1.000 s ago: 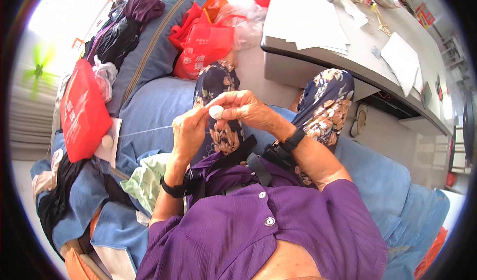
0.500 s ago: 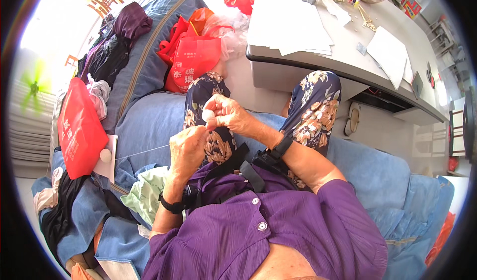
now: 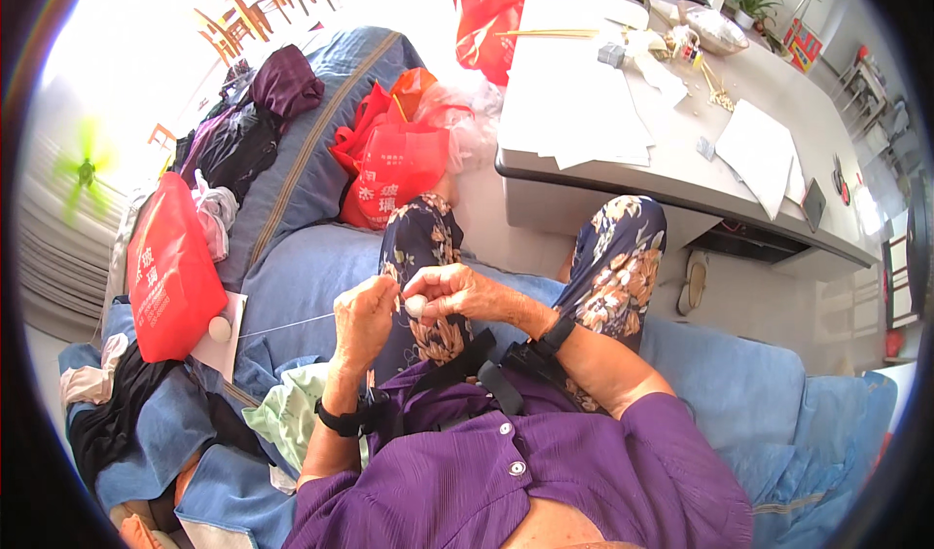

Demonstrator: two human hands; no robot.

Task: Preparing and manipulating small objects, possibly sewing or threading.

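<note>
My right hand [image 3: 455,292] is closed, its fingertips gripping a small white ball of thread [image 3: 415,306] above my lap. Close beside it on the left, my left hand [image 3: 363,321] pinches a thin white thread [image 3: 297,323]. That thread runs left, nearly straight, toward a second white ball [image 3: 220,329] lying on a white card [image 3: 233,327] on the sofa. The short stretch between my two hands is too fine to make out clearly.
A red bag [image 3: 175,276] stands by the card, and a pale green cloth [image 3: 292,403] lies near my left forearm. More red bags [image 3: 399,174] sit beyond my knees. Ahead is a table [image 3: 671,150] bearing white sheets, scissors [image 3: 841,181] and small items.
The view has tilted up, showing more of the far room. My right hand has come nearer to me, now about level with my left, still gripping the ball of thread.
</note>
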